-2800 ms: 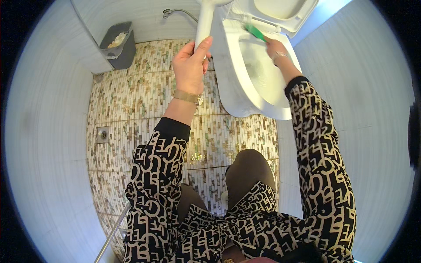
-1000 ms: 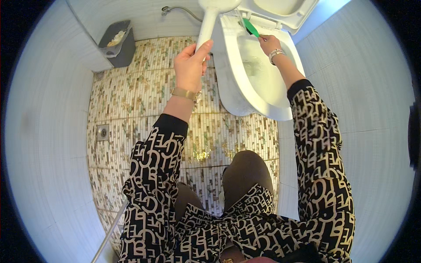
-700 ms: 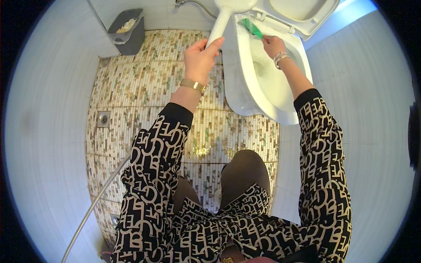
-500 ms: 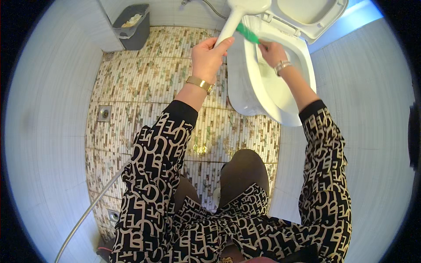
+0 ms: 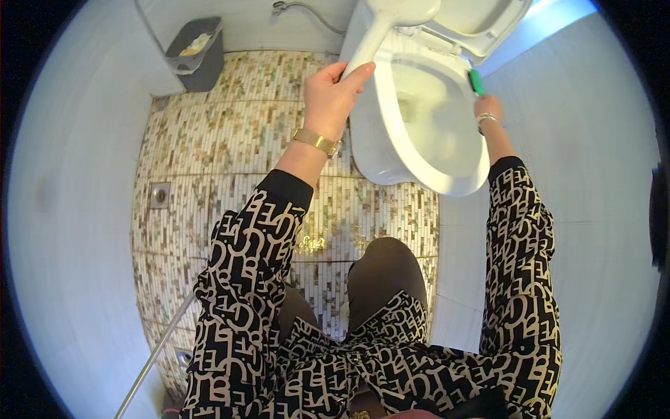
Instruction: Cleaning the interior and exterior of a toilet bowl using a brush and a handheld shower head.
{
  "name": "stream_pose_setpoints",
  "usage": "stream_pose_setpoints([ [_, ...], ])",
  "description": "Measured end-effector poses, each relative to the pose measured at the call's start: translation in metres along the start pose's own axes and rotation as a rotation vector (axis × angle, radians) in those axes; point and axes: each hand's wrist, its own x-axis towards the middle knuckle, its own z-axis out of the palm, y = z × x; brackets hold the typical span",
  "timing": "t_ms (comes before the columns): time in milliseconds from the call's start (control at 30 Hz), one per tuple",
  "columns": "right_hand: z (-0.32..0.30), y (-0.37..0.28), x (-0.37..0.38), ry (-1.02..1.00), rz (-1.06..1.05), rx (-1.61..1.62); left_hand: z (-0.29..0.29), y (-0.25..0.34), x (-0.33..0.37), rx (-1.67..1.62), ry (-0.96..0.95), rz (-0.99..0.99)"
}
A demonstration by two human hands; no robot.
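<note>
My left hand [image 5: 333, 94] is closed around the handle of a white long-handled implement [image 5: 373, 38]. Its wide, rounded head hangs over the back of the toilet, and I cannot tell whether it is a shower head or a dipper. At the bowl's right side, my right hand [image 5: 488, 112] grips a green brush [image 5: 475, 82]. The brush lies against the outer right rim near the seat hinge; its bristles are hard to see. The white toilet [image 5: 457, 183] has a little water in its bowl, and its lid [image 5: 481, 28] is raised.
A grey bin [image 5: 204, 70] with paper in it stands in the far left corner. The patterned tile floor [image 5: 230, 140] holds a metal drain [image 5: 160, 195]. Close on the right is a pale wall [image 5: 579, 174]. A metal hose [image 5: 157, 353] runs along the lower left.
My right hand has carried the green brush from the bowl's left rear rim across to its right side. My left hand keeps its hold on the white handle. The view has shifted slightly.
</note>
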Motion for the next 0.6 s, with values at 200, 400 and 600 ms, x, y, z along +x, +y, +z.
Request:
stream_pose_setpoints([
  [200,0.023,-0.071,-0.049,-0.087,-0.543,0.181,0.008,-0.02,-0.003,0.048,-0.033,-0.034],
  [400,0.014,0.021,-0.012,-0.229,-0.253,-0.375,0.035,-0.019,-0.006,0.03,-0.119,-0.023],
  [600,0.009,-0.096,-0.096,-0.039,-0.598,-0.107,0.001,-0.016,-0.015,0.096,-0.056,-0.014],
])
